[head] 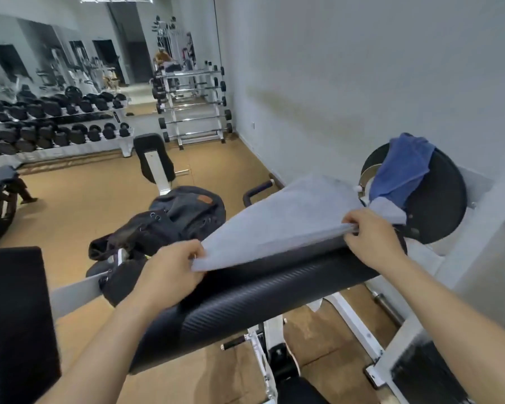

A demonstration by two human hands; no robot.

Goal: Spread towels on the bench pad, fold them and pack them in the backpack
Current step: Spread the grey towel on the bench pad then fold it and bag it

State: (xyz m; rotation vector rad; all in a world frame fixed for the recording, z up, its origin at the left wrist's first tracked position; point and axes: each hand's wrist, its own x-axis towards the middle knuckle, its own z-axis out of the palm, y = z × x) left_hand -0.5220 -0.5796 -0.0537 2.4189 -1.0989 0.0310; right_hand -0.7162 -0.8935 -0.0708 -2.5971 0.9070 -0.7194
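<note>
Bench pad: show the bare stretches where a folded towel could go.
Bare: the bench pad, from its front up to the grey towel. Crowded: the right end, by right hand, blue towel and round pad.

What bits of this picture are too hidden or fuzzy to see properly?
All in the head view:
- Backpack: dark folds hide what is inside.
- Bench pad: its top is covered by the grey towel.
- Left hand and right hand: the ends of the fingers are tucked under the towel's edge.
- Dumbbells: any weight markings are too small and blurred.
</note>
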